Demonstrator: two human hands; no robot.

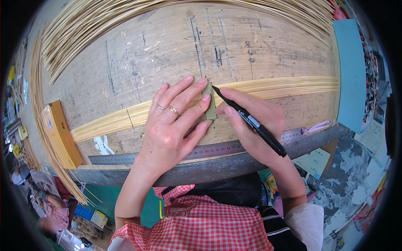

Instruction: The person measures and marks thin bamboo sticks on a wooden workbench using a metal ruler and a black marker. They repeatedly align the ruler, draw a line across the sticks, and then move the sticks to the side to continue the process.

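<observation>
A flat band of thin bamboo strips lies side by side across the wooden table, with a dark line drawn over it left of my hands. My left hand rests on the band, fingers stretched out. Its fingertips press the edge of a short olive-green flat piece laid crosswise over the strips. In my right hand is a black marker pen, its tip at the upper right edge of the green piece. Part of the band is hidden under both hands.
A metal ruler lies along the table's front edge. At the left stands a yellow-orange box; at the right, a light-blue box. Bundles of bamboo sticks line the far and left sides of the worn tabletop.
</observation>
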